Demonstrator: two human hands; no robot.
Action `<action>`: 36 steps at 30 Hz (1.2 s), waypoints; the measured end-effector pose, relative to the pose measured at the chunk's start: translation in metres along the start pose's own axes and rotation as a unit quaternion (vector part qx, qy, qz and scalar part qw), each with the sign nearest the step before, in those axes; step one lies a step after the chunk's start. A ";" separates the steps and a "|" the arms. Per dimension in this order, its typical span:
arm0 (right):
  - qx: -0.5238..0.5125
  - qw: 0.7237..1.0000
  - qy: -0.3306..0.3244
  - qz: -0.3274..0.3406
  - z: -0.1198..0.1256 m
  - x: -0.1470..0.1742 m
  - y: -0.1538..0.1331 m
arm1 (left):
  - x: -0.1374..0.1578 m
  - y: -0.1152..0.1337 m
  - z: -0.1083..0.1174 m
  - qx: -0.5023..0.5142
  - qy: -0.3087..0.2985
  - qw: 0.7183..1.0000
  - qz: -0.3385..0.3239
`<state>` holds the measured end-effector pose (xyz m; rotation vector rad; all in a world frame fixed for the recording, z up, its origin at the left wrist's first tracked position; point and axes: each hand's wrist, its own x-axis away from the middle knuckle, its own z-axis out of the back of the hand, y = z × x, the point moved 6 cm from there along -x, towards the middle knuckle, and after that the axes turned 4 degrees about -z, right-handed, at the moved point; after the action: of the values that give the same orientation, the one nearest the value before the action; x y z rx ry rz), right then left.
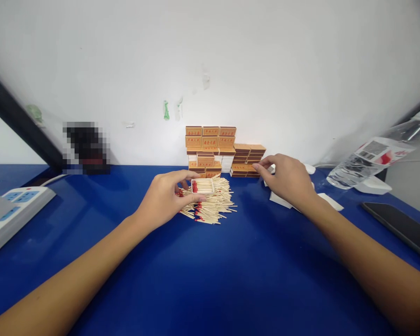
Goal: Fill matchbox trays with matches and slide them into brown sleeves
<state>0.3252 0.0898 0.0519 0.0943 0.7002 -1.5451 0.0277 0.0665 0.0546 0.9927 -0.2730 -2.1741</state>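
My left hand (166,193) is closed round a white matchbox tray (203,192) filled with red-headed matches, gripping it between thumb and fingers. Below and behind it lies a loose heap of matches (215,207) on the blue table. At the right-hand stack of matchboxes (249,154), my right hand (283,175) has thumb and forefinger pinched at the end of a low matchbox (247,169); its other fingers are partly hidden. A taller stack of orange matchboxes (210,141) stands against the wall, with white tray sides (227,163) showing between some of them.
White trays (280,200) lie partly under my right wrist. Farther right are a tilted plastic bottle (371,156) and a dark phone (401,224). A power strip (21,205) sits at the left, with a blurred dark object (87,147) by the wall.
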 end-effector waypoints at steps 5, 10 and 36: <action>-0.327 0.913 -0.242 0.021 -0.019 0.037 -0.072 | -0.001 0.006 -0.009 0.054 0.012 0.998 -0.007; -0.423 0.865 -0.265 -0.041 -0.036 0.050 -0.087 | -0.005 -0.001 -0.010 0.080 -0.011 0.997 0.019; -0.280 0.954 -0.072 0.081 -0.038 0.025 -0.091 | -0.018 -0.029 -0.006 0.117 0.038 0.990 0.068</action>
<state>0.2246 0.0802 0.0436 -0.3751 0.9627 -1.1358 0.0244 0.1003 0.0479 1.1483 -0.5544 -2.0075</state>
